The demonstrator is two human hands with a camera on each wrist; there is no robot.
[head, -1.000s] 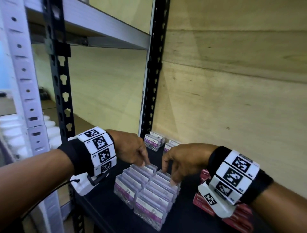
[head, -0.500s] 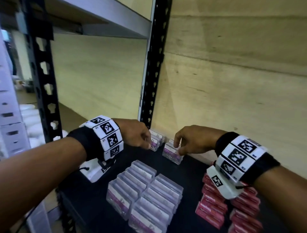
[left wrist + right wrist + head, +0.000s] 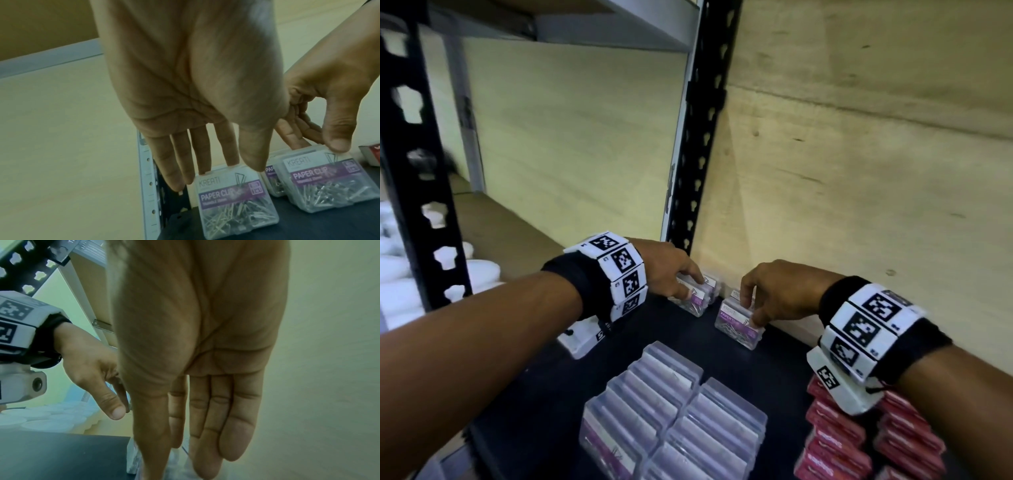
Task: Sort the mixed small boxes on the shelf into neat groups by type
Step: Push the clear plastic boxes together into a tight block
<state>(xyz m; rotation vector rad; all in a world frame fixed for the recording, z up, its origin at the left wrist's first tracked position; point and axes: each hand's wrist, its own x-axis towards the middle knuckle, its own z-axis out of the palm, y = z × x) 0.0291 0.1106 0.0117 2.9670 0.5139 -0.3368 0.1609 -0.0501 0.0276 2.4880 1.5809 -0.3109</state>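
Change: I moved both hands off the sorted rows | left hand [image 3: 671,274] fingers straight, touching paper clip box [image 3: 234,206] | right hand [image 3: 774,291] pinching next box [image 3: 739,323] | these strays join group next.

Bare black shelf [image 3: 592,383] lies open at 9 o'clock of the clear boxes [image 3: 674,421], wide enough for a hand to pass toward the back. Another bare strip runs between those boxes and the two paper-clip boxes [image 3: 738,323] at 12 o'clock. At 3 o'clock, red boxes [image 3: 835,442] stand in rows, leaving only a narrow lane beside the clear ones. The wooden wall [image 3: 859,205] closes off the back and right just behind the paper-clip boxes. A black upright post [image 3: 698,137] blocks the back corner at 11 o'clock; another post [image 3: 417,192] stands at the front left. Both hands [image 3: 777,294] fill the back corner. Overhead, the upper shelf [image 3: 585,31] sits high, leaving plenty of headroom.
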